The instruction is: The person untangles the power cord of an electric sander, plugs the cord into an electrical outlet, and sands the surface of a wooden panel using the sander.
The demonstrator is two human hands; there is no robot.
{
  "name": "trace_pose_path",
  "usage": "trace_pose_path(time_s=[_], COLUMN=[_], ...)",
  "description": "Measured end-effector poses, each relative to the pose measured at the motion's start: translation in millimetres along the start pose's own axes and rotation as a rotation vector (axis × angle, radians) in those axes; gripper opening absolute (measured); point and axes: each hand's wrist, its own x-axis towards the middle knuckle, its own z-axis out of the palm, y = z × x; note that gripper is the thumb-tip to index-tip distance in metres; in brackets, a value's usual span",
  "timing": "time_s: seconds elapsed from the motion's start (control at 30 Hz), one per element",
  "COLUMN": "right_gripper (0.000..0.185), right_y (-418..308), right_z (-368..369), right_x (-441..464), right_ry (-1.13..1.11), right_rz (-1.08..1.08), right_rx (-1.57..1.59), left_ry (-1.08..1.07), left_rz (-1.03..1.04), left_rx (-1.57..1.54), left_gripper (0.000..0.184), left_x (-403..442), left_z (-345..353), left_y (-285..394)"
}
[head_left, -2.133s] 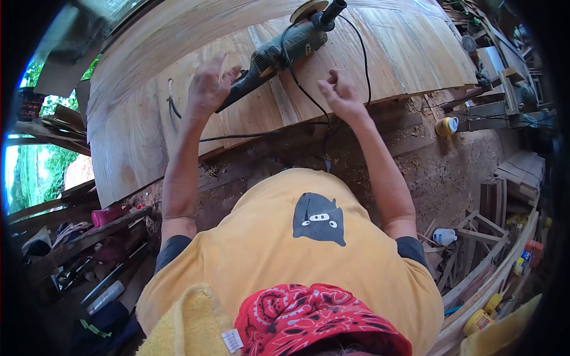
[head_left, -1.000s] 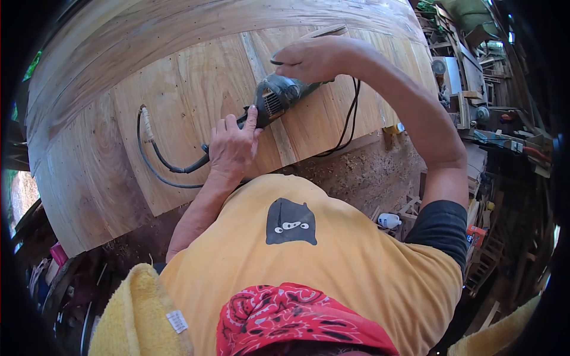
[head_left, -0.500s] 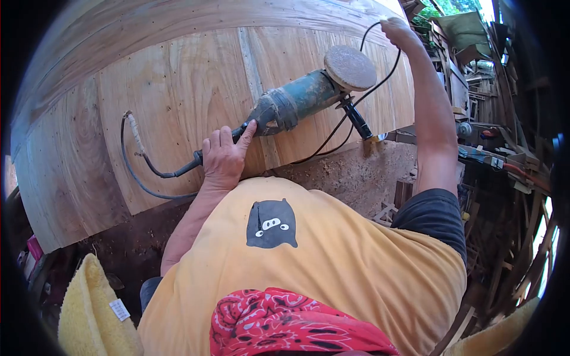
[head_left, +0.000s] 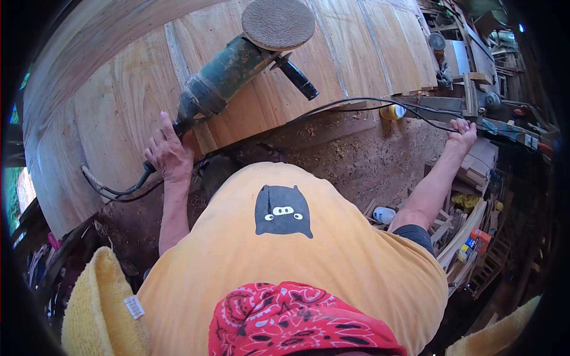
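Note:
A worn green angle grinder (head_left: 228, 77) lies on the wood panels (head_left: 130, 71), its round sanding disc (head_left: 278, 24) turned upward. A black side handle (head_left: 298, 80) sticks out near its head. My left hand (head_left: 169, 148) is closed around the grinder's rear handle, with the index finger stretched along it. Out to the right, my right hand (head_left: 462, 136) pinches the black power cord (head_left: 356, 101), which runs along the panels' near edge. Another stretch of cord loops from the rear handle past my left hand.
Sawdust and shavings cover the ground (head_left: 356, 139) below the panels. A yellow can (head_left: 392, 111) stands by the panel edge, and a white bottle (head_left: 384, 215) is near my right elbow. Wood scraps and an orange box (head_left: 478, 240) lie at right.
My right hand has come down from above the panels to the right side, drawing the cord out sideways. In view, the grinder and my left hand have shifted left.

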Motion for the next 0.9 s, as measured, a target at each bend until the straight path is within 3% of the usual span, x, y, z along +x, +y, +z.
trace_pose_path(time_s=[0.07, 0.13, 0.2, 0.23, 0.33, 0.43, 0.53, 0.6, 0.7, 0.8, 0.87, 0.9], right_gripper=[0.044, 0.047, 0.049, 0.050, 0.050, 0.045, 0.040, 0.041, 0.043, 0.048, 0.050, 0.051], right_y=[-37.6, -76.0, -79.4, -70.4, -18.8, 56.7, 115.6, 135.1, 136.9, 128.2, 125.4, 120.2], right_z=[-30.5, -45.5, -47.8, -53.8, -77.9, -76.1, -49.7, -27.1, 6.1, 28.7, 35.4, 41.4], right_x=[8.2, 11.3, 6.6, 10.6, 27.7, 9.3, -43.9, -91.2, -158.4, -195.8, -197.7, -198.0], right_ry=[-0.151, -0.378, -0.354, -0.402, -0.271, -0.389, -0.558, -0.506, -0.669, -0.682, -0.613, -0.593], right_rz=[-0.098, -0.134, -0.171, -0.171, 0.009, 0.200, 0.403, 0.456, 0.535, 0.453, 0.384, 0.313], right_rx=[0.163, 0.218, 0.109, 0.069, 0.104, 0.233, 0.330, 0.327, 0.427, 0.471, 0.509, 0.506], left_ry=[0.018, 0.001, -0.009, 0.002, 0.008, -0.062, -0.072, -0.073, 0.083, 0.490, 0.171, -0.107], left_rz=[-0.028, -0.040, -0.035, -0.026, -0.105, -0.199, -0.286, -0.330, -0.410, -0.017, 0.389, 0.456], left_rx=[0.117, 0.116, 0.114, 0.112, 0.090, 0.041, -0.111, -0.182, -0.299, -0.370, -0.795, -1.075], left_gripper=[0.070, 0.055, 0.050, 0.045, 0.044, 0.041, 0.043, 0.045, 0.049, 0.052, 0.056, 0.053], left_x=[-7.8, -7.5, -9.6, -11.1, -12.0, 9.9, 50.0, 80.6, 117.2, 107.1, 66.5, 34.2], left_z=[3.3, -0.8, -0.9, 2.2, -0.4, 1.5, 8.0, 20.7, 20.3, -42.3, -59.5, -64.5], left_y=[13.6, 23.4, 34.8, 45.3, 95.9, 147.8, 189.5, 208.2, 234.7, 291.4, 341.5, 366.1])
